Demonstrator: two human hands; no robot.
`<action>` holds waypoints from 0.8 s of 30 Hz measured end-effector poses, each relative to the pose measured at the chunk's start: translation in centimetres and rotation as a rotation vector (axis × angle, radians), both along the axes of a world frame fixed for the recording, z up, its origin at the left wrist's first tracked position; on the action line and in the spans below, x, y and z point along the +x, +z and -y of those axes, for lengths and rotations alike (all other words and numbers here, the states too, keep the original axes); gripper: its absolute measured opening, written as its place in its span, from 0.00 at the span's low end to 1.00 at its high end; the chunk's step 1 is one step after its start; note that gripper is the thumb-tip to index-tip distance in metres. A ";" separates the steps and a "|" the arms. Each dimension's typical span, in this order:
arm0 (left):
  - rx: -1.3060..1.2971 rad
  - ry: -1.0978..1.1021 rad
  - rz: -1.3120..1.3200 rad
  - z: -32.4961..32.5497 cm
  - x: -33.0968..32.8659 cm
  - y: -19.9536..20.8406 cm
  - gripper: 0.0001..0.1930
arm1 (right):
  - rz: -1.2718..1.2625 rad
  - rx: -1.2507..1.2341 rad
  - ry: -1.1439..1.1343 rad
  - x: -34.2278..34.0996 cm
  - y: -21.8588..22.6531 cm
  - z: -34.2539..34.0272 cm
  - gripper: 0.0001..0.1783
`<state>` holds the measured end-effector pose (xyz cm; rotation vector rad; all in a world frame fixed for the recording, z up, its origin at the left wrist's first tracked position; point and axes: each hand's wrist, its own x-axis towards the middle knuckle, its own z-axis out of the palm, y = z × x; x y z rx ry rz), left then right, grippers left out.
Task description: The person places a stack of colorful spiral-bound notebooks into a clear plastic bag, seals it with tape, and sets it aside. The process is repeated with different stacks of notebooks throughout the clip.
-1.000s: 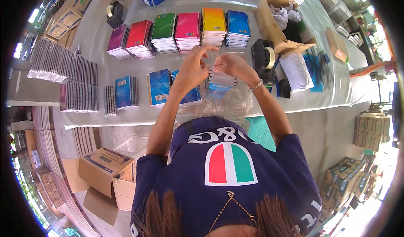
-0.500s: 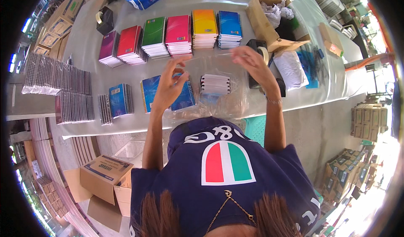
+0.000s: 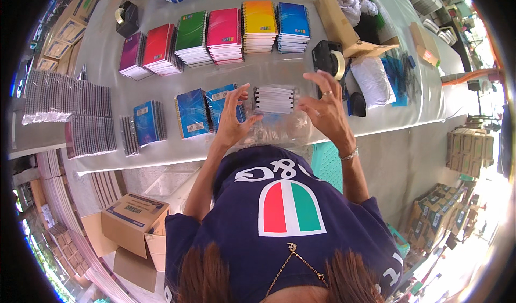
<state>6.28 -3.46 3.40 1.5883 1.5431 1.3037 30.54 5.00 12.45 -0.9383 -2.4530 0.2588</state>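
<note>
A small stack of notebooks point(image 3: 275, 100) lies in front of me, white page edges and dark bindings showing, with clear plastic film point(image 3: 277, 128) around and below it. To its left, my left hand point(image 3: 234, 119) has thumb and fingers apart, partly covering a blue spiral notebook point(image 3: 217, 96). A second blue spiral notebook point(image 3: 192, 115) lies beside that one. On the stack's right side hovers my right hand point(image 3: 327, 107), fingers spread and bent. Neither hand visibly grips anything, though the thin film near the fingertips is hard to make out.
Stacks of purple, red, green, pink, yellow point(image 3: 259, 20) and blue notebooks stand in a row behind. Black tape dispensers point(image 3: 327, 60) point(image 3: 127, 19) flank them. Wrapped notebook bundles point(image 3: 67, 98) sit left; an open carton point(image 3: 336, 26) and white packet point(image 3: 371, 85) stand right.
Both hands have come down and nearer to me, from above the stack to its two sides. The film stretched between them has dropped around the stack.
</note>
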 end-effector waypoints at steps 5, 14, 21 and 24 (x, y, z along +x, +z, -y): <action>0.054 0.050 0.116 -0.1 0.5 -1.1 0.39 | -0.224 -0.081 -0.068 1.1 2.7 0.6 0.22; 0.213 0.071 -0.117 -0.4 2.0 -1.0 0.27 | -0.429 -0.511 -0.085 -0.5 -9.2 4.1 0.41; 0.231 -0.167 -0.444 -1.8 0.6 1.4 0.16 | -0.416 -0.304 -0.078 -2.2 -9.9 2.7 0.28; 0.255 -0.319 -0.520 -2.9 -0.2 2.4 0.16 | -0.535 -0.313 -0.050 -2.7 -9.6 2.0 0.21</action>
